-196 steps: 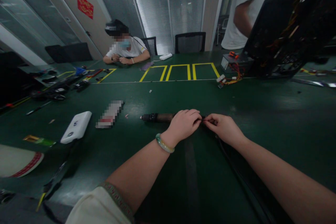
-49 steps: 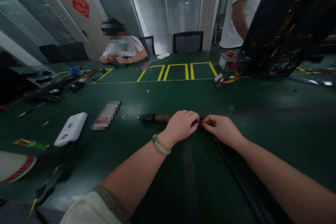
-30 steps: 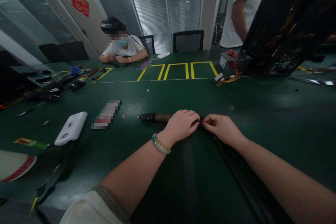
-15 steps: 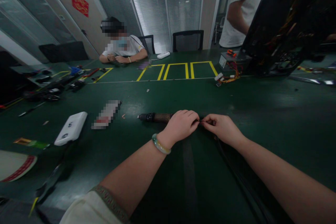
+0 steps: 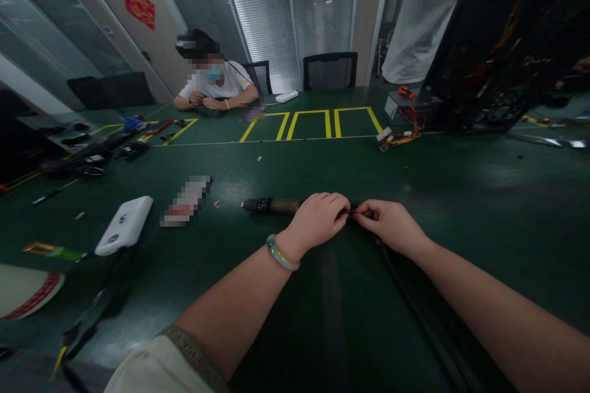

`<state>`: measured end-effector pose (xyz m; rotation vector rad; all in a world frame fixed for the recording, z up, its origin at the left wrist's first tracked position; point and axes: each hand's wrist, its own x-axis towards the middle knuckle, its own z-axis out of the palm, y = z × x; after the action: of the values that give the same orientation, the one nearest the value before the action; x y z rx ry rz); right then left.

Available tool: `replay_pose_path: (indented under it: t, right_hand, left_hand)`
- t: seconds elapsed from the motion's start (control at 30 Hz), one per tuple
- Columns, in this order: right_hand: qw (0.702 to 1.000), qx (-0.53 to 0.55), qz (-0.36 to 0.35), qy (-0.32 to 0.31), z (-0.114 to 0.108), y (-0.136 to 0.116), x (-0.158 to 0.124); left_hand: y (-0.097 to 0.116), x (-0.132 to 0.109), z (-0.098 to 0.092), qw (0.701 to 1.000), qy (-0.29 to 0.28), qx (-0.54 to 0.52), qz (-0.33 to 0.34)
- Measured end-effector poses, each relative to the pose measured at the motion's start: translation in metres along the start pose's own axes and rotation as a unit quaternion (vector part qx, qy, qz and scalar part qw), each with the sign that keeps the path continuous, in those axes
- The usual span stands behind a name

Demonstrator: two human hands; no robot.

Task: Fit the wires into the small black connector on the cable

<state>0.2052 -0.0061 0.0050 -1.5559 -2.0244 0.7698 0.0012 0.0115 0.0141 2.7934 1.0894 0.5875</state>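
Note:
A dark electric screwdriver [image 5: 282, 206] lies on the green tabletop, its tip pointing left and its rear end hidden behind my left hand [image 5: 322, 219]. My left hand, with a bangle at the wrist, is closed in a pinch at the fingertips. Facing it, my right hand [image 5: 389, 223] also pinches with thumb and forefinger. The fingertips of both hands nearly meet over something small and dark that I cannot make out. A black cable [image 5: 401, 285] runs from beneath my right hand down towards the front edge.
To the left lie a white device [image 5: 124, 225] with a cable, a blurred-out flat item [image 5: 187, 201] and a green-and-gold tool [image 5: 55, 251]. A computer case [image 5: 488, 61] and loose wires [image 5: 405, 134] stand at the back right. One person [image 5: 216, 86] sits opposite; another stands behind the case.
My hands have stayed almost where they were, still pinching. Behind the computer case, the standing person has shifted, and the arm seen before is no longer in view.

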Motion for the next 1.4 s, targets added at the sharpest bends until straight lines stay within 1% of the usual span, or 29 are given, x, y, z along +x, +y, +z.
replay_pose_path:
  t: [0.17,0.37,0.57,0.73,0.9,1.23,1.4]
  right_hand:
    - [1.000,0.006,-0.002,-0.006,-0.0005,0.0005,0.0008]
    - [1.000,0.011,-0.011,0.002,0.0016,0.0013,0.0008]
    - [1.000,0.015,-0.004,0.002,0.0007,-0.0005,0.0006]
    - [1.000,0.011,0.004,-0.005,-0.0003,-0.0010,0.0008]
    - [1.000,0.009,-0.003,0.000,-0.0005,-0.0009,0.0002]
    - [1.000,0.011,0.002,0.002,0.0022,0.0012,0.0013]
    - [1.000,0.022,-0.004,0.004,0.0023,0.0031,0.0018]
  left_hand:
    - [-0.0010,0.0005,0.0010,1.000,-0.001,0.006,0.002]
    - [-0.0017,0.0009,0.0009,1.000,-0.004,0.015,0.012]
    - [-0.0021,0.0001,0.0024,1.000,-0.005,0.018,0.001]
    - [-0.0020,0.0006,0.0016,1.000,-0.003,0.016,0.010]
    - [-0.0014,0.0007,-0.0004,1.000,-0.004,0.010,0.020]
    - [-0.0025,0.0006,0.0026,1.000,-0.010,0.021,0.005]
    - [-0.0015,0.0005,0.0044,1.000,0.004,0.010,-0.006]
